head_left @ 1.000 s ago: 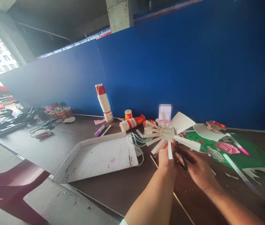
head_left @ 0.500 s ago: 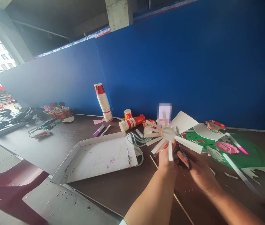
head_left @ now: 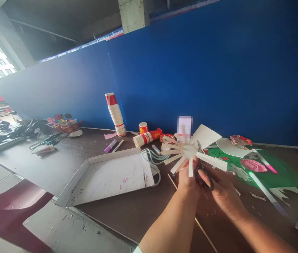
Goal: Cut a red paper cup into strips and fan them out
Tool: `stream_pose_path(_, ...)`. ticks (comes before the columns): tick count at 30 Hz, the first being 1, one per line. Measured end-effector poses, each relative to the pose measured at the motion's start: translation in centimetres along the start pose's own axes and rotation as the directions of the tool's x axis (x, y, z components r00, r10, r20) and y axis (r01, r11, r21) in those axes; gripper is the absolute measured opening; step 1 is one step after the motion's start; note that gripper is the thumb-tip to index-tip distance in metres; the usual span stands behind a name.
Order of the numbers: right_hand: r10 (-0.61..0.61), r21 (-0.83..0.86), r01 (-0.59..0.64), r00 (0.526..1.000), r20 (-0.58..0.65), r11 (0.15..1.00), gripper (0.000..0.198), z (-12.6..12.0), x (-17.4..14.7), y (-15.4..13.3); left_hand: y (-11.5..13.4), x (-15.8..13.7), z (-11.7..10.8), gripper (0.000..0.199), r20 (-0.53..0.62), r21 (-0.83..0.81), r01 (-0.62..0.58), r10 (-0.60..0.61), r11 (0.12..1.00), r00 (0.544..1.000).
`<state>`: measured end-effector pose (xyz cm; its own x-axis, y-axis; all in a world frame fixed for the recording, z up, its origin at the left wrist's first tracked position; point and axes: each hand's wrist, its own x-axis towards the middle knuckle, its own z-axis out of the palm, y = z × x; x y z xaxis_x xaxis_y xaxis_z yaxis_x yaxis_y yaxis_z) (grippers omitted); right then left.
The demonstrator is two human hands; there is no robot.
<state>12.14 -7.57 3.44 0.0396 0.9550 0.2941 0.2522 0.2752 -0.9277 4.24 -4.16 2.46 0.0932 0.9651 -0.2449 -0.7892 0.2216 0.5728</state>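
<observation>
My left hand [head_left: 187,177] grips a paper cup [head_left: 190,150] from beneath. The cup's wall is cut into several narrow strips that fan out around its round base, and one wide uncut piece stands up at the upper right. A pair of scissors [head_left: 200,160] is in my right hand [head_left: 218,189], its black handle around my fingers. The blades point upward beside the cup's base, next to the wide piece. How far the blades are apart is hard to see. Under my wrists a thin wooden stick [head_left: 203,230] lies on the table.
Left of my hands lies a shallow white cardboard box [head_left: 106,179]. Behind it stand a tall stack of paper cups [head_left: 116,116] and a purple marker [head_left: 110,146]. To the right, paper scraps, a pink paper piece [head_left: 254,165] and markers lie on a green sheet [head_left: 283,172]. A blue partition [head_left: 204,70] rises behind.
The view has shifted very slightly. Both hands, the cut cup and the scissors stay in nearly the same place, with no clear change of grip.
</observation>
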Motion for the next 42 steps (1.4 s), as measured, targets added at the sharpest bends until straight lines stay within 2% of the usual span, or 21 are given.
stream_pose_path(4,0.025,-0.026,-0.025,1.0,-0.007,0.999,0.04,-0.2,0.0,0.3,0.3,-0.2,-0.1,0.049,0.113,-0.025,0.007,-0.004,1.0,0.994)
stream_pose_path(9,0.06,-0.035,-0.06,0.998,0.009,0.998,0.037,-0.8,0.0,0.8,0.6,-0.1,-0.3,0.049,0.188,-0.019,0.009,-0.005,1.0,0.982)
stream_pose_path(15,0.03,-0.043,-0.028,0.998,0.051,0.999,0.032,-1.1,0.2,0.7,0.9,0.3,-0.6,0.041,0.231,-0.046,-0.009,0.019,0.999,0.973)
stream_pose_path(20,-0.018,-0.057,0.021,0.999,0.043,0.998,0.033,-1.0,0.3,1.1,0.8,0.5,-0.8,0.038,0.25,-0.062,0.001,0.015,0.998,0.968)
stream_pose_path(24,-0.061,-0.134,0.065,0.998,0.034,0.989,0.033,-1.2,0.3,1.6,0.7,0.7,-0.8,0.032,0.228,-0.127,-0.036,0.065,0.991,0.971)
stream_pose_path(27,-0.032,-0.19,0.039,0.999,0.038,0.981,0.032,-1.5,0.3,1.9,0.6,0.9,-0.8,0.03,0.169,-0.197,-0.031,0.065,0.98,0.983)
stream_pose_path(34,0.034,-0.184,-0.024,0.998,0.052,0.983,0.033,-1.3,0.0,1.0,1.1,0.5,-0.4,0.023,0.163,-0.249,-0.002,0.044,0.968,0.986)
stream_pose_path(38,0.067,-0.134,-0.062,0.997,0.033,0.989,0.04,-0.9,-0.1,0.9,1.8,-0.3,0.2,0.026,0.156,-0.223,0.047,-0.012,0.974,0.988)
stream_pose_path(42,0.018,-0.166,-0.016,1.0,0.01,0.986,0.045,-0.8,0.0,1.5,1.9,-0.4,0.1,0.034,0.181,-0.137,0.07,-0.045,0.988,0.982)
